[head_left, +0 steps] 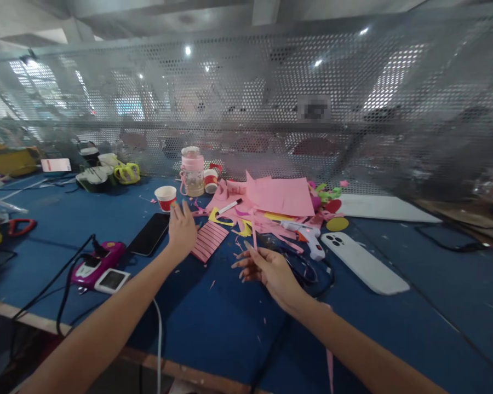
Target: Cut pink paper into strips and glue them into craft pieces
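Observation:
My right hand [273,271] pinches a thin pink paper strip [253,232] between thumb and fingers, upright above the blue table. Below my right forearm hangs another length of pink strip [330,364]; whether it is the same piece I cannot tell. My left hand [183,232] has its fingers stretched forward, near a red and white paper cup [165,198]; contact with the cup is unclear. Beside that hand lies a pink sheet with dark lines [210,241]. Behind both hands spreads a pile of pink paper [281,196], with a marker [229,207] on it.
A glue gun [312,241] with a dark cord and a white phone [363,262] lie right. At left are a black phone [150,234] and a purple power strip [102,262] with cables. A pink-topped bottle [193,172] stands before the perforated metal screen [246,109].

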Tool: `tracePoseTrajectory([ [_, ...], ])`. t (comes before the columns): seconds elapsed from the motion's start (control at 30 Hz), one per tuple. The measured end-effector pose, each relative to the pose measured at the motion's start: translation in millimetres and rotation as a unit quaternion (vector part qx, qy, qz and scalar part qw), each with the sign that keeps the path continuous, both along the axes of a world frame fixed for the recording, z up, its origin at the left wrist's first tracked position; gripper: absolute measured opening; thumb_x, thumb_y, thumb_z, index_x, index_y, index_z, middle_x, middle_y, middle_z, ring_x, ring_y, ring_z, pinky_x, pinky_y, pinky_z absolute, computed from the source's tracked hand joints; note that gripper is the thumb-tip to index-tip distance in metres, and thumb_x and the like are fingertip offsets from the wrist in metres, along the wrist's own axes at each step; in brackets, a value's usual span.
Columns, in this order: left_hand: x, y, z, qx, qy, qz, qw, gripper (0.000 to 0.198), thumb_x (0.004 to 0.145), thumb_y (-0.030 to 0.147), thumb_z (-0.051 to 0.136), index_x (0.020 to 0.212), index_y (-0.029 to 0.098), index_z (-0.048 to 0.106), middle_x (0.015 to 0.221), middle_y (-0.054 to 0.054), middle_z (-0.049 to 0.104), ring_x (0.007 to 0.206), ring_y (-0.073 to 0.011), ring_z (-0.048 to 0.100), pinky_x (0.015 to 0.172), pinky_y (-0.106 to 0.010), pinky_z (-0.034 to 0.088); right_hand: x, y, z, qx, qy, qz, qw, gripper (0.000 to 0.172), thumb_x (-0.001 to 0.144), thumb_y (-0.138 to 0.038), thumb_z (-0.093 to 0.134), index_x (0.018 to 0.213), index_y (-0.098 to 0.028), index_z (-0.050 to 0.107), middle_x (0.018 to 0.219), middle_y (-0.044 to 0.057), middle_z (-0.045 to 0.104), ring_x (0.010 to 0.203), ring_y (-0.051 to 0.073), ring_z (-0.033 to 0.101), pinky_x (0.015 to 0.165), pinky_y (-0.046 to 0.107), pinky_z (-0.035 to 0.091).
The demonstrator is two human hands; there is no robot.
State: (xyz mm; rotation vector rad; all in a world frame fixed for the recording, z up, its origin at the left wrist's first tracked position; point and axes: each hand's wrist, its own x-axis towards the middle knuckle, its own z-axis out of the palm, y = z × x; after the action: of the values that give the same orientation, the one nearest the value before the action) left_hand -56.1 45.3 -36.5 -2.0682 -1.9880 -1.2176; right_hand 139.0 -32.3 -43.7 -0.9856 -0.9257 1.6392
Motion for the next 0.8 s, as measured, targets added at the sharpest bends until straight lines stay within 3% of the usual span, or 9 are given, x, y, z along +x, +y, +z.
tracePoseTrajectory([
  [0.07, -5.7, 2.3, -5.4, -0.054, 0.02, 0.044, 0.997, 0.044, 0.068, 0.01, 0.054, 0.111, 0.002, 0.046, 0.112, -0.029, 0.049, 0.117, -0.0388, 0.035, 0.09, -0.05, 0.03, -0.6, -1.1, 0.3, -0.002, 0.01, 0.002, 1.0, 0.034, 0.058, -0.045, 0.068, 0.067, -0.013, 0.059, 0.058, 0.005, 0.066, 0.044, 0.01, 0.057, 0.045, 0.022, 0.048],
  [0.2, -11.6, 2.4, -4.8, -0.071, -0.003, 0.072, 0.995, 0.032, 0.067, 0.0, 0.045, 0.095, 0.01, 0.057, 0.078, -0.017, 0.061, 0.097, -0.0318, 0.054, 0.084, -0.042, 0.037, 0.8, -1.4, 1.2, -0.008, 0.017, -0.011, 1.0, 0.034, 0.057, -0.044, 0.069, 0.066, -0.013, 0.059, 0.058, 0.004, 0.066, 0.044, 0.01, 0.057, 0.045, 0.023, 0.048],
  [0.37, -15.7, -0.7, 19.5, -0.028, -0.017, 0.074, 0.997, 0.029, 0.064, -0.001, 0.048, 0.085, 0.015, 0.058, 0.071, -0.01, 0.06, 0.088, -0.0271, 0.058, 0.08, -0.036, 0.038, 6.8, 2.8, 2.0, -0.002, 0.016, -0.033, 0.999, 0.035, 0.053, -0.044, 0.071, 0.065, -0.014, 0.058, 0.056, 0.004, 0.065, 0.042, 0.011, 0.056, 0.043, 0.024, 0.049],
  [0.47, -10.7, -2.6, 30.6, 0.016, -0.126, 0.016, 0.992, 0.016, 0.069, 0.007, 0.051, 0.078, 0.018, 0.058, 0.065, -0.004, 0.061, 0.069, -0.0198, 0.06, 0.07, -0.029, 0.041, 7.3, 3.9, 2.6, 0.011, 0.008, -0.04, 0.999, 0.037, 0.053, -0.047, 0.07, 0.064, -0.014, 0.058, 0.056, 0.004, 0.065, 0.04, 0.012, 0.056, 0.041, 0.025, 0.048],
  [0.57, 3.4, -6.1, 30.5, -0.024, -0.294, -0.102, 0.95, 0.007, 0.067, 0.016, 0.057, 0.074, 0.017, 0.057, 0.061, 0.0, 0.061, 0.052, -0.0136, 0.057, 0.057, -0.024, 0.043, 6.2, 4.0, 3.9, 0.021, 0.0, -0.043, 0.999, 0.038, 0.054, -0.049, 0.068, 0.063, -0.014, 0.057, 0.055, 0.004, 0.065, 0.04, 0.013, 0.056, 0.041, 0.026, 0.049],
  [0.63, 15.3, -10.1, 27.1, -0.076, -0.388, -0.163, 0.904, 0.014, 0.064, 0.022, 0.062, 0.075, 0.015, 0.056, 0.059, 0.001, 0.061, 0.049, -0.0127, 0.057, 0.054, -0.025, 0.045, 6.4, 4.6, 5.2, 0.027, -0.001, -0.05, 0.998, 0.039, 0.053, -0.051, 0.068, 0.063, -0.015, 0.056, 0.053, 0.003, 0.064, 0.039, 0.013, 0.056, 0.04, 0.025, 0.048],
  [0.7, 26.1, -15.2, 24.4, -0.12, -0.451, -0.196, 0.862, 0.026, 0.059, 0.026, 0.066, 0.078, 0.014, 0.055, 0.056, 0.002, 0.061, 0.046, -0.012, 0.056, 0.052, -0.026, 0.047, 8.5, 6.1, 6.9, 0.037, -0.007, -0.06, 0.997, 0.04, 0.053, -0.053, 0.067, 0.063, -0.015, 0.055, 0.052, 0.002, 0.063, 0.038, 0.012, 0.055, 0.038, 0.024, 0.047],
  [0.8, 36.4, -22.9, 24.1, -0.17, -0.492, -0.219, 0.825, 0.039, 0.051, 0.03, 0.072, 0.081, 0.012, 0.054, 0.051, 0.004, 0.06, 0.044, -0.0101, 0.055, 0.05, -0.024, 0.047, 13.5, 9.0, 9.4, 0.065, -0.056, -0.068, 0.994, 0.043, 0.054, -0.056, 0.062, 0.064, -0.016, 0.055, 0.044, -0.001, 0.059, 0.032, 0.01, 0.051, 0.031, 0.02, 0.041],
])
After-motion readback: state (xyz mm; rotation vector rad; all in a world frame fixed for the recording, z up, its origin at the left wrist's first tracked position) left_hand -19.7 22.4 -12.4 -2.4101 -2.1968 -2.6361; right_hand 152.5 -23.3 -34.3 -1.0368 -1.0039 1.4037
